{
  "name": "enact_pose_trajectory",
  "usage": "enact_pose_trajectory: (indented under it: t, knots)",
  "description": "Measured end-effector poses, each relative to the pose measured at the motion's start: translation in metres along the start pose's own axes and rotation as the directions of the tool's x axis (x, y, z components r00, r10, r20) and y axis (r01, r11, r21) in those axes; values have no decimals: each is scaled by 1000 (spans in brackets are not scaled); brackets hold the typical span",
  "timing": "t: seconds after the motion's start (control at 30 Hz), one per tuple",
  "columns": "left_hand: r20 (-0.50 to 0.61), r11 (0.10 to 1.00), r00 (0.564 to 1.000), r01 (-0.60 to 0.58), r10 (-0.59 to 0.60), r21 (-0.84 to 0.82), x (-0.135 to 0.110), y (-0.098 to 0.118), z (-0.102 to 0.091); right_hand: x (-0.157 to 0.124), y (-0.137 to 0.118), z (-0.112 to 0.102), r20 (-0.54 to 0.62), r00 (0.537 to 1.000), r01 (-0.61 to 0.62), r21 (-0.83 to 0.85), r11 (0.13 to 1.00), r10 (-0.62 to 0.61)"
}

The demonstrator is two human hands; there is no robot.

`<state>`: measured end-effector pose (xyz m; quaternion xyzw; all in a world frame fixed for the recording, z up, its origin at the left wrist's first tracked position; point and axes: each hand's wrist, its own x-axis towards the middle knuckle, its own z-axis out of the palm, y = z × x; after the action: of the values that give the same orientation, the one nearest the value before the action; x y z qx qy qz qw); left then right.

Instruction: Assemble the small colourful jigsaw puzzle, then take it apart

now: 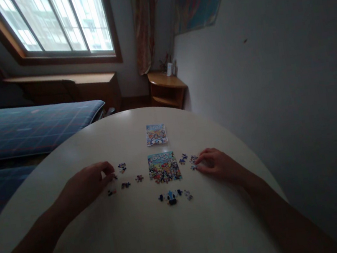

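A partly assembled jigsaw puzzle (pixel 163 167) with a colourful cartoon picture and lettering along its top lies on the table, its lower edge uneven. My left hand (pixel 89 181) rests to its left, thumb and forefinger closed around a small puzzle piece (pixel 115 177). On the other side, my right hand (pixel 220 165) has its fingertips together on a puzzle piece (pixel 194 167) in a small group. Loose pieces (pixel 125 185) lie between my left hand and the puzzle. Below it are a joined blue-and-black section (pixel 171 196) and a pale loose piece (pixel 188 194).
Beyond the puzzle lies a picture sheet or packet (pixel 156 134) with similar artwork. The round white table (pixel 141 240) has a wall (pixel 276 85) close on its right. A bed with a blue plaid mattress (pixel 29 128) stands left, and a wooden corner shelf (pixel 166 80) is behind.
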<state>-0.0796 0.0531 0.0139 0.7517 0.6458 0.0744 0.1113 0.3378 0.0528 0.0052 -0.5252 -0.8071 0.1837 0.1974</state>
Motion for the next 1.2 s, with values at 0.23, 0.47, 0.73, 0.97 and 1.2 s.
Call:
enact_pose_trajectory:
  t: [0.23, 0.47, 0.73, 0.97, 1.2]
  knots:
    - [-208, 789, 775, -613, 597, -22, -30, 73, 35, 2, 0, 4, 23, 1000, -19, -13, 1000, 20]
    - [-94, 726, 722, -688, 686, 11, -41, 97, 55, 0, -14, 5, 40, 999, 8, -9, 1000, -7]
    - [-68, 710, 707, -704, 703, 20, -38, 92, 54, -5, -35, 15, 97, 995, 24, 144, 989, -38]
    - [-84, 694, 691, -720, 718, 18, -37, 93, 53, -3, -59, 43, -58, 984, 178, 230, 957, -169]
    - [-85, 691, 687, -723, 721, 21, -36, 93, 53, 6, -64, 56, -78, 981, 187, 134, 973, -178]
